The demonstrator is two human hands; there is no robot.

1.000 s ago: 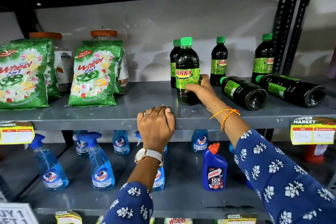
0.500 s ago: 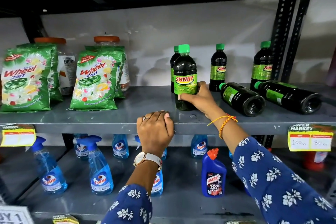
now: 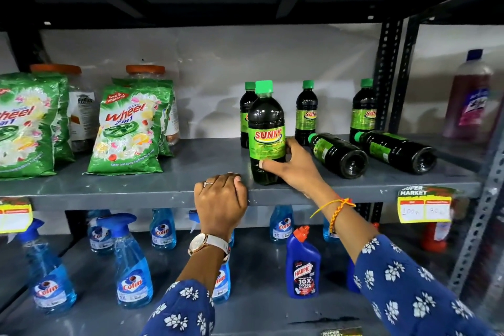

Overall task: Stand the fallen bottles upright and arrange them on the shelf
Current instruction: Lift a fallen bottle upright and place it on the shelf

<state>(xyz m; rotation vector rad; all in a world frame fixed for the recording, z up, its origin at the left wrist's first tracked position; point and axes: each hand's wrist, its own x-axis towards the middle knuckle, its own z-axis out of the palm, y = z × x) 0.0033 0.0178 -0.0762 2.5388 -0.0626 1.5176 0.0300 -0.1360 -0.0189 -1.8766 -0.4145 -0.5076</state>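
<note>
A dark plastic bottle with a green cap and green SUNNY label is being held upright near the front edge of the grey metal shelf, gripped low by the right hand. Compared with a second ago, it is being brought further forward, away from the upright bottle behind it. The left hand is being kept curled over the shelf lip. Two fallen dark bottles are lying just to the right; bare shelf is lying open to the left.
</note>
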